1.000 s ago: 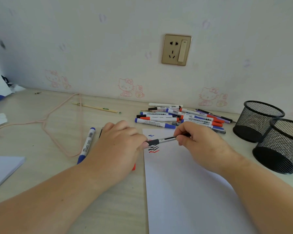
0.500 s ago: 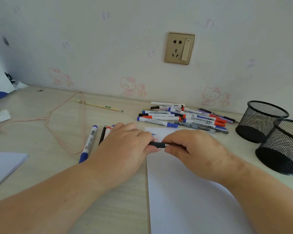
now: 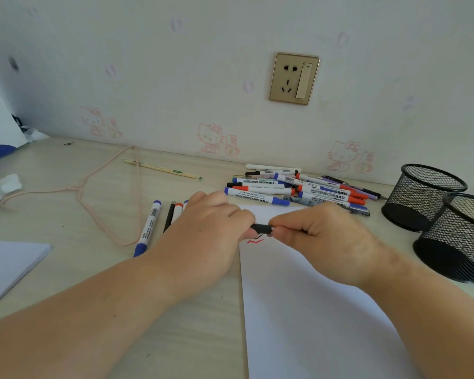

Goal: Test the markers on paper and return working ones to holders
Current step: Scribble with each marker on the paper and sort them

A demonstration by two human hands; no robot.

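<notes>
Over the top of the white paper (image 3: 307, 310), my left hand (image 3: 205, 236) and my right hand (image 3: 320, 242) meet on a black marker (image 3: 262, 229). Only its black cap end shows between my fingertips; my right fist hides the barrel. My left fingers pinch the black end. A red squiggle (image 3: 255, 241) lies on the paper just below. A pile of several markers (image 3: 298, 191) with blue, red and black caps lies by the wall. Two black mesh holders (image 3: 419, 198) (image 3: 460, 239) stand at the right.
A blue-capped marker (image 3: 147, 228) and a few more markers (image 3: 174, 214) lie left of my left hand. A pink wire hanger (image 3: 101, 203), a thin wooden stick (image 3: 159, 168) and a white paper stack (image 3: 6, 266) lie further left. A wall socket (image 3: 294, 78) sits above.
My right hand slid left along the marker until the hands nearly touch, covering the white barrel. Both hands now sit lower over the scribbles, hiding most of them.
</notes>
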